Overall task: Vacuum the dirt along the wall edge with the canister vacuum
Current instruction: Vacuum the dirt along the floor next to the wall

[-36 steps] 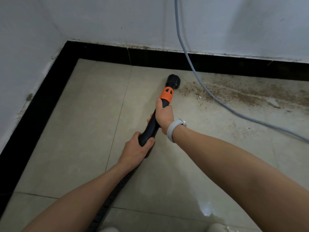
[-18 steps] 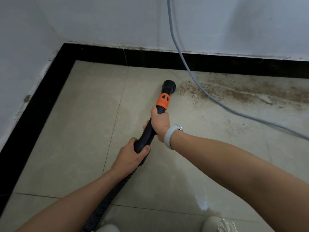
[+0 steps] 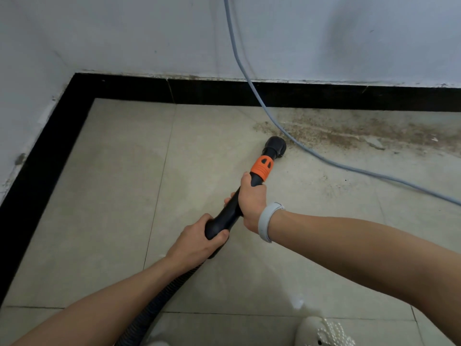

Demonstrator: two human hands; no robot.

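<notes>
Dirt point(image 3: 349, 132) lies in a brown band on the floor point(image 3: 124, 196) along the foot of the far wall, just in front of the black skirting point(image 3: 324, 98), and it runs from about the middle of the view off to the right. I have the nozzle point(image 3: 275, 145) at the left end of that band, mouth down on the tile, so that the suction meets the edge of the mess first and I can work along it to the right.

My right hand point(image 3: 252, 203) is wrapped round the black wand point(image 3: 229, 213) just below the orange collar point(image 3: 262, 168); holding it that far forward gives me aim over the tip. My left hand point(image 3: 199, 242) grips the rear end of the wand where the ribbed hose point(image 3: 154, 313) joins, which I judge takes the hose's drag and steadies the angle. The hose trails back under my left forearm and out of the bottom of the view; the canister itself is out of sight.

A grey cable point(image 3: 336, 163) hangs down the wall and runs across the dirt just beside the nozzle, then off to the right. I would keep the mouth from catching it, and some dirt lies under or behind it, so it may need nudging aside.

Most of the band looks untouched, so I reckon the job is at an early stage.
</notes>
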